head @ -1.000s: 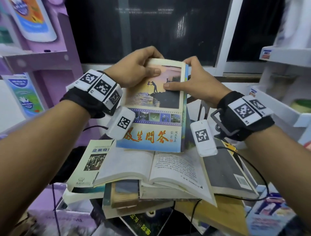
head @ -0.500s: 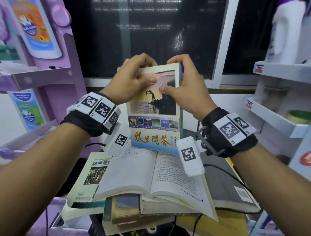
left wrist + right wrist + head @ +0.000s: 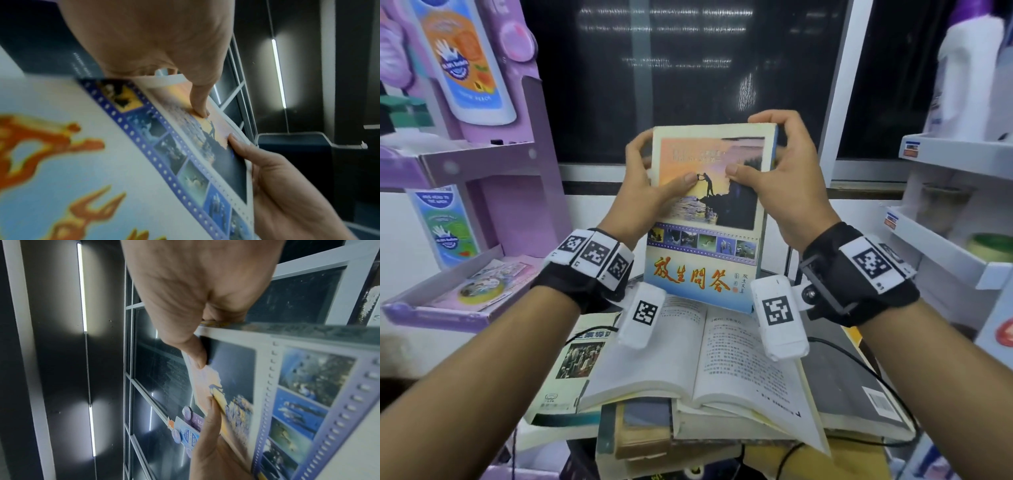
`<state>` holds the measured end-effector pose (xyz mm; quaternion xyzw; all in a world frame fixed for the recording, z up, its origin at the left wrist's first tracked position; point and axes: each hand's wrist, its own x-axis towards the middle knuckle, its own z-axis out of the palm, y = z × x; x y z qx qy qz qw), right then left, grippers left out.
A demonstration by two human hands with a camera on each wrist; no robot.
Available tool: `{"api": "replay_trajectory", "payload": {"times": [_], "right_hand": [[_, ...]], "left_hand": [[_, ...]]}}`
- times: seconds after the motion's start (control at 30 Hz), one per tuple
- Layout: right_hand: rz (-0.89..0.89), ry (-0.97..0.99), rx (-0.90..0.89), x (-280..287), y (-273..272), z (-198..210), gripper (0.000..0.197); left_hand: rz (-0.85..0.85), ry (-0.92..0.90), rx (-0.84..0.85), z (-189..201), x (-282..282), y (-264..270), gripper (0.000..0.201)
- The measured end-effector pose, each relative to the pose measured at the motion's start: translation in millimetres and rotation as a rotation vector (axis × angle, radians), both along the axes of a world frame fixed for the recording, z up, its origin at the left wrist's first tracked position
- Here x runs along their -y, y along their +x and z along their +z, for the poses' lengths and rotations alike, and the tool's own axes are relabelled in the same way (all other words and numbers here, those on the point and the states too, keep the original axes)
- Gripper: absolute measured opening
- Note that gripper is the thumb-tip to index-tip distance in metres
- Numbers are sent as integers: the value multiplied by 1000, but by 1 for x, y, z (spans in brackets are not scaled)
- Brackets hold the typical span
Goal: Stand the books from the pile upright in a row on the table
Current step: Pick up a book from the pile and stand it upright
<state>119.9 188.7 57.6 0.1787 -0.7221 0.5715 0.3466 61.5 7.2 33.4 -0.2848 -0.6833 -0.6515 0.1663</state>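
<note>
- Over the last second the paperback with the sunset cover [image 3: 707, 212] has gone from lying tilted back on the pile to standing almost upright, its cover facing the person and its bottom edge at or just above the open book [image 3: 695, 356] that tops the pile; whether the 2 touch cannot be told.
- The left hand [image 3: 645, 192] grips the book's left edge, thumb pressed flat on the cover and fingers [image 3: 635, 150] wrapped behind; the left wrist view shows the same thumb on the sunset picture.
- The right hand [image 3: 784, 178] has shifted from the side of the cover up to the top right corner, thumb on the front and fingers [image 3: 774, 118] curled over the top edge. The right wrist view confirms that hold on the corner.
- The head view has risen too, so more of the dark window [image 3: 688, 68] shows behind the book.
- Judged from this, 1 book is lifted clear and already in the right posture, but it is not yet placed: it is held over the pile [image 3: 654, 435], not on the counter.
- No upright row is in view, so this looks like the 1st book, with the open book, the green-covered book [image 3: 575, 363] and the others below still to do.
- The next step likely calls for carrying it sideways to a bare stretch of counter, which these views do not show.
</note>
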Motion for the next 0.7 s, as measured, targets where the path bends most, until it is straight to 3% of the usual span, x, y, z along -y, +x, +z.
{"api": "replay_trajectory", "payload": {"times": [0.1, 0.23, 0.4, 0.57, 0.7], "right_hand": [[49, -79, -3, 0, 1, 0, 53], [87, -106, 34, 2, 4, 0, 52], [127, -102, 97, 2, 8, 1, 42], [175, 25, 183, 0, 15, 11, 32], [211, 235, 238, 3, 25, 23, 49]], "left_hand": [[-107, 78, 197, -5, 1, 0, 63], [-127, 94, 248, -6, 1, 0, 44], [-175, 157, 254, -7, 6, -4, 44], [-234, 183, 200, -5, 14, -5, 39], [-302, 233, 178, -11, 17, -9, 40]]}}
